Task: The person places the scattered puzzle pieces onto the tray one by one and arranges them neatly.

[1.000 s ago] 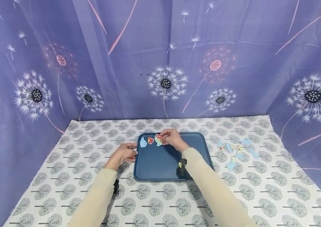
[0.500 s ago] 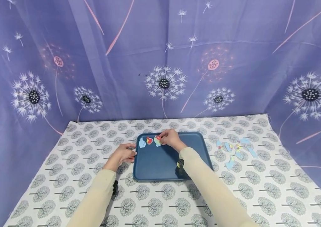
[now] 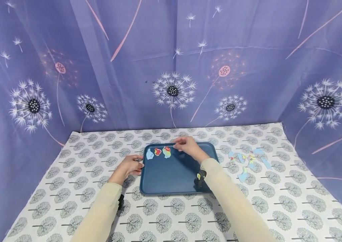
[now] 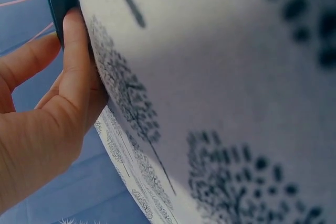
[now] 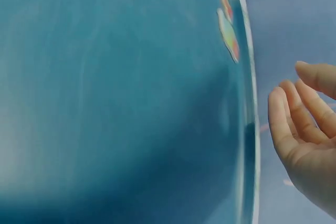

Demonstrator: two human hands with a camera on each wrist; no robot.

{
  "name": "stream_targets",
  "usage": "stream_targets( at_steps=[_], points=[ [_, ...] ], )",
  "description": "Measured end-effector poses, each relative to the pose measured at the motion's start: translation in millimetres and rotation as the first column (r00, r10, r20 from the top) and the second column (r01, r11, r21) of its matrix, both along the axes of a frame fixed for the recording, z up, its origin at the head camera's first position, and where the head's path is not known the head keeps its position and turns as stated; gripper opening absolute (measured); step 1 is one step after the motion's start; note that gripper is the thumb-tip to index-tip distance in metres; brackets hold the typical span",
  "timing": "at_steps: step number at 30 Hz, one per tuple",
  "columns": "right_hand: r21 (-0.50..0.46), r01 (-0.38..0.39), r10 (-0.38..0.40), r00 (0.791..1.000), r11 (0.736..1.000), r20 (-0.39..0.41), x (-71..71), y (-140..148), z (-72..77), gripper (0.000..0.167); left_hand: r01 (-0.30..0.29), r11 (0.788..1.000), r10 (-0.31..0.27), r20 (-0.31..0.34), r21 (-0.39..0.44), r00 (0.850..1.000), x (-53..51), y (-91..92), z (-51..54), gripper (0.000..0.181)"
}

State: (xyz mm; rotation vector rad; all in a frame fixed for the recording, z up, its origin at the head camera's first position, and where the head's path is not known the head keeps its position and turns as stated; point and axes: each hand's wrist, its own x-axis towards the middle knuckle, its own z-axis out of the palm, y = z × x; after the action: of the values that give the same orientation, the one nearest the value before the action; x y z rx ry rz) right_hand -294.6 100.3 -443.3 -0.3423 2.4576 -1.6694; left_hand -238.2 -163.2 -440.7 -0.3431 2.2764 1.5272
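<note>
- here's the tray [image 3: 171, 178], flat on the tree-print cloth [image 3: 163, 222], its long axis running left to right before the person.
- up in its far left corner, three cutouts side by side, close together: a pale-blue piece [image 3: 150, 154], a red piece [image 3: 157, 152], a green-and-red piece [image 3: 166, 152].
- right hand [image 3: 187, 146] hovers just right of that last one, apart from it; thumb and fingers loosely bent with a gap between them, grasping nothing.
- left hand [image 3: 130, 165] is on the tray's left edge, and the left wrist view looks like a pinch between thumb and forefinger.
- look at the lie of the green-and-red piece: long axis near to far, red end toward the far rim, paler end toward the person.
- the pale-blue piece runs near to far as well; the red piece is too small to call.
- over on the cloth, right of the tray, loose pieces [image 3: 242, 158] lie scattered, among them a long blue strip [image 3: 266, 163] slanting from far left to near right.
- my call on handling: very light, thin, stiffish like card, apt to crease at narrow necks and skate on that smooth tray.
- best hold, i'd say: thumb and forefinger on opposite side edges, at the broad middle.
- the tray itself looks rigid; take it by the rim.
</note>
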Motion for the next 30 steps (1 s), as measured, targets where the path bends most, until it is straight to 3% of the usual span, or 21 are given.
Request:
stream_targets(
  at_steps=[3,9,22,30],
  points=[
    [-0.011,0.009,-0.009,0.999,1.000,-0.051,1.2,16,6.5,0.033,-0.002,1.000,0.002,-0.004,0.001,1.000,-0.7,-0.7,-0.9,0.048],
    [0.004,0.048,-0.048,0.996,0.999,-0.074,7.2,56,10.3,0.035,-0.010,1.000,0.010,0.007,0.011,1.000,-0.8,-0.3,-4.0,0.049],
    [0.137,0.221,-0.213,0.975,0.966,-0.071,34.8,146,11.8,0.040,-0.034,0.999,0.034,-0.002,0.029,0.999,-0.4,-0.4,-5.7,0.047],
    [0.129,0.230,-0.228,0.973,0.965,-0.033,52.9,185,4.0,0.045,-0.019,1.000,0.019,-0.008,0.023,1.000,-1.9,0.0,-3.7,0.046]
  ],
)
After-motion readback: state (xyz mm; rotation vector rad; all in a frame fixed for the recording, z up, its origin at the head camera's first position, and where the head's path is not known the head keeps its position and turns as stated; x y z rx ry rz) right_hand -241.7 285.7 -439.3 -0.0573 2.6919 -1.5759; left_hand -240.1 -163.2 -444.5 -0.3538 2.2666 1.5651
